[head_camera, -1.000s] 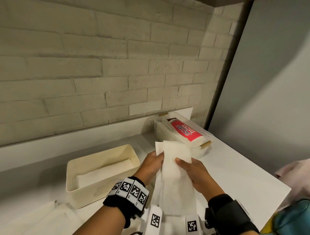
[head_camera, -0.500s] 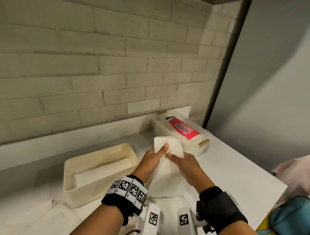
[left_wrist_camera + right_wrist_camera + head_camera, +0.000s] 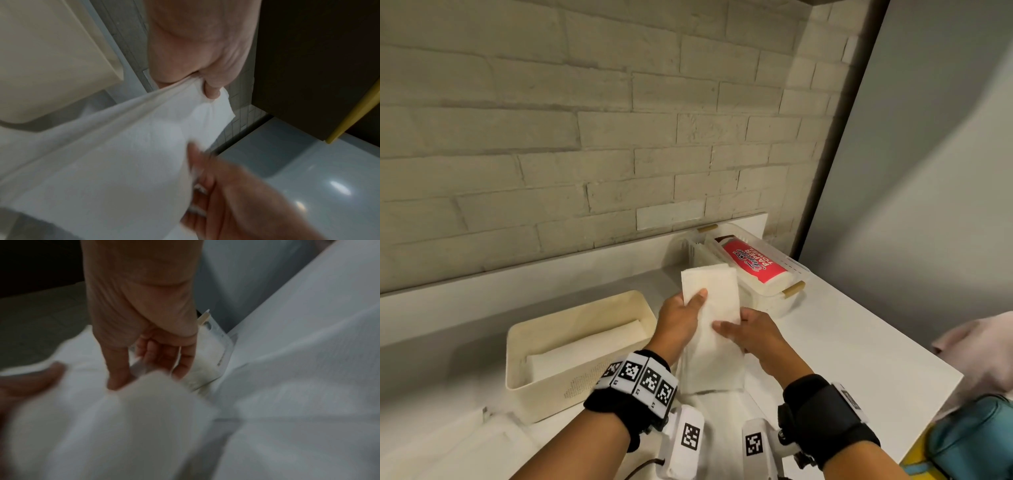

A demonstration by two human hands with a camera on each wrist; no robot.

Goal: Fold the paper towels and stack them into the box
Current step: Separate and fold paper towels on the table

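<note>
Head view: soft, oblong folded paper towel [image 3: 714, 329] (lightly embossed) pinched between left hand [image 3: 678, 322] and right hand [image 3: 751, 334].

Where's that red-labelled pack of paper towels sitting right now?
In the head view the red-labelled pack lies in a clear bin at the counter's back right, by the brick wall, just beyond the paper towel held in both hands.

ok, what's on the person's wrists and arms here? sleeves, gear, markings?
No sleeves; forearms bare. Left hand: black wrist strap carrying white blocks printed with black square fiducial markers. Right hand: plain black wrist strap with a small white tag at its edge. Under each wrist hangs a white camera module bearing one marker; a thin dark cable trails below the left one.
</note>
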